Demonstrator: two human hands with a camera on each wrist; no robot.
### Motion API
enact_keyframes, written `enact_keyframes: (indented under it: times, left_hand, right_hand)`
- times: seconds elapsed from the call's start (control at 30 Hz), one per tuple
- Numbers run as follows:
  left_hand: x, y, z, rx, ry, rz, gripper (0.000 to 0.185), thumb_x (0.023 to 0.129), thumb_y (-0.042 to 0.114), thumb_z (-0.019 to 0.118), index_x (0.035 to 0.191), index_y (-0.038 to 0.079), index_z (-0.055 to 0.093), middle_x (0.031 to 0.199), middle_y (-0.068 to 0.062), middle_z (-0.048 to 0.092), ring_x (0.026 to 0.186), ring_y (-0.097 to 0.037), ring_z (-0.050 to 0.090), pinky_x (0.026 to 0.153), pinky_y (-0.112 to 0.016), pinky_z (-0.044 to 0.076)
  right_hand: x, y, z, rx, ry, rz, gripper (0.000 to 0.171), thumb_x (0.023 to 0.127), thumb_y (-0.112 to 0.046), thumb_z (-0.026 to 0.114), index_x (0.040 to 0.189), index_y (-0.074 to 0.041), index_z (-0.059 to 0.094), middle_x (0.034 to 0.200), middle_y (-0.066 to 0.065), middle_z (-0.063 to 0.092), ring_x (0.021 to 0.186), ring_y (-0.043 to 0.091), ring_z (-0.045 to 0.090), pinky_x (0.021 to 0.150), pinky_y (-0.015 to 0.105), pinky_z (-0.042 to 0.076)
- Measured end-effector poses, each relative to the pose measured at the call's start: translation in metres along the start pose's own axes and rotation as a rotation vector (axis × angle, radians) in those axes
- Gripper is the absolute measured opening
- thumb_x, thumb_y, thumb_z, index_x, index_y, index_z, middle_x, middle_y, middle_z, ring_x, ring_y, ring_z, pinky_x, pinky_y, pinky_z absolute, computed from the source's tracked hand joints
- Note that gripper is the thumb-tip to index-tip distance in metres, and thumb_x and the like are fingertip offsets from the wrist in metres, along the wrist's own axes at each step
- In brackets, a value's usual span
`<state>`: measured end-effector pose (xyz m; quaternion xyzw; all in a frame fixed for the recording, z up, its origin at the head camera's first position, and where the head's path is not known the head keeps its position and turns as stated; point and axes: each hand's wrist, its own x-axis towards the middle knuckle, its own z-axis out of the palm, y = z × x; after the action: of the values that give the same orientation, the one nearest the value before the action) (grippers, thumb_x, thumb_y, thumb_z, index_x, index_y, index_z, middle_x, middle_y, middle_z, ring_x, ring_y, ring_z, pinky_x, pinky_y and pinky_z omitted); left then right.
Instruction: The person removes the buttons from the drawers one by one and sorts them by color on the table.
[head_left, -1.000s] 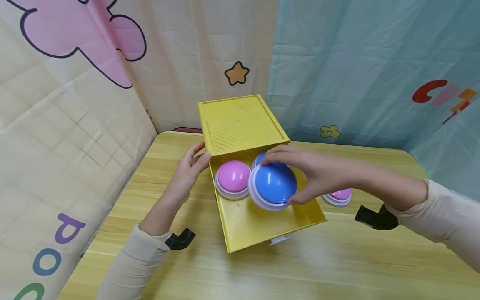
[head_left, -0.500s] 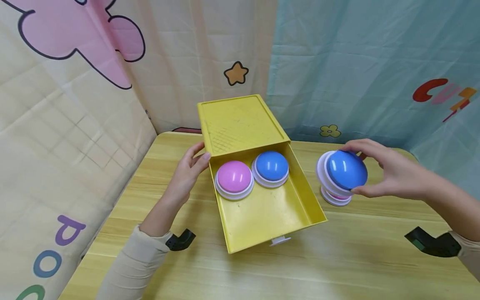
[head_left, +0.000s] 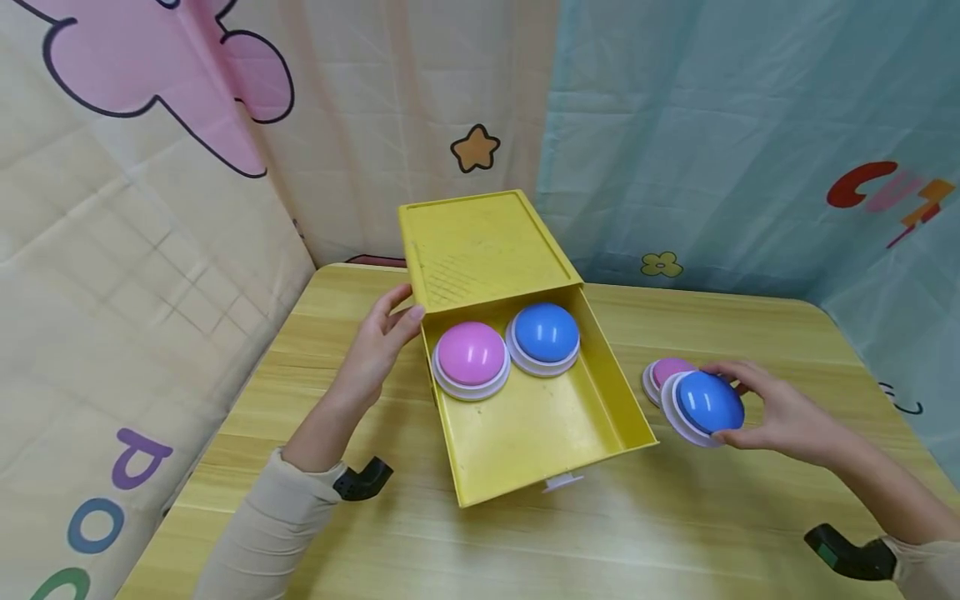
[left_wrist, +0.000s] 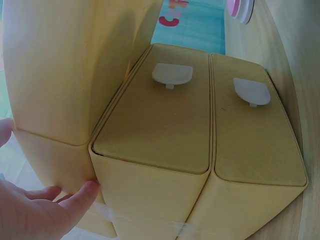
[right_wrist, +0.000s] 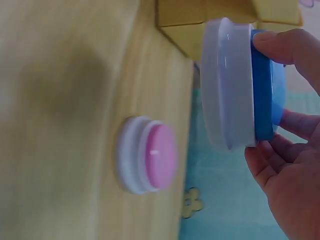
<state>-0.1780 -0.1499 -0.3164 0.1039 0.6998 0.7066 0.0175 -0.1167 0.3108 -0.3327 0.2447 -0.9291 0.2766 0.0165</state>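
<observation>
Held by its rim between my right hand's (head_left: 783, 417) thumb and fingers is a blue dome push button (head_left: 708, 402) with a white base. It is tilted and raised off the table; in the right wrist view the blue push button (right_wrist: 262, 90) appears side-on. A pink push button (head_left: 670, 372) lies on the table just behind it, partly covered by it in the head view. My left hand (head_left: 371, 354) touches the left side of a yellow drawer unit (head_left: 487, 250), near its front corner. In the pulled-out drawer (head_left: 525, 446) sit another pink button (head_left: 471, 354) and another blue button (head_left: 546, 333).
Two shut drawers with white handles (left_wrist: 172, 74) show below the pulled-out one in the left wrist view. The pulled-out drawer juts toward the front of the wooden table (head_left: 600, 533). Printed curtains (head_left: 675, 142) stand behind and at the sides.
My right hand has carried the blue push button out from over the drawer to the right, then lowered it toward the table near the pink one. My left hand has stayed at the unit.
</observation>
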Motion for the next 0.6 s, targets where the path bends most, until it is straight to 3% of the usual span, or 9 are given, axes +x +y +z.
enact_keyframes:
  times: [0.27, 0.43, 0.6]
  left_hand:
    - [0.0, 0.0, 0.0, -0.003, -0.002, 0.012, 0.062, 0.092, 0.025, 0.051, 0.139, -0.001, 0.021, 0.14, -0.011, 0.028, 0.12, -0.022, 0.038, 0.099, -0.035, 0.032]
    - [0.0, 0.0, 0.001, -0.007, 0.001, 0.013, 0.062, 0.092, 0.025, 0.051, 0.139, -0.001, 0.021, 0.14, -0.011, 0.028, 0.119, -0.022, 0.039, 0.098, -0.036, 0.032]
    - [0.0, 0.0, 0.001, -0.008, 0.005, 0.014, 0.062, 0.092, 0.025, 0.052, 0.139, -0.001, 0.022, 0.141, -0.01, 0.027, 0.12, -0.022, 0.038, 0.098, -0.035, 0.033]
  right_hand:
    - [-0.024, 0.027, 0.032, 0.035, -0.053, 0.111, 0.069, 0.062, -0.017, 0.082, 0.12, 0.001, 0.048, 0.111, 0.012, 0.049, 0.087, 0.003, 0.043, 0.067, 0.023, 0.046]
    - [-0.033, 0.035, 0.047, 0.065, -0.072, 0.127, 0.067, 0.063, -0.018, 0.081, 0.118, 0.002, 0.048, 0.112, 0.013, 0.049, 0.088, 0.004, 0.044, 0.07, 0.023, 0.045]
    - [-0.037, 0.039, 0.059, 0.097, -0.102, 0.162, 0.067, 0.063, -0.02, 0.081, 0.118, 0.002, 0.048, 0.112, 0.013, 0.049, 0.09, 0.017, 0.047, 0.071, 0.023, 0.045]
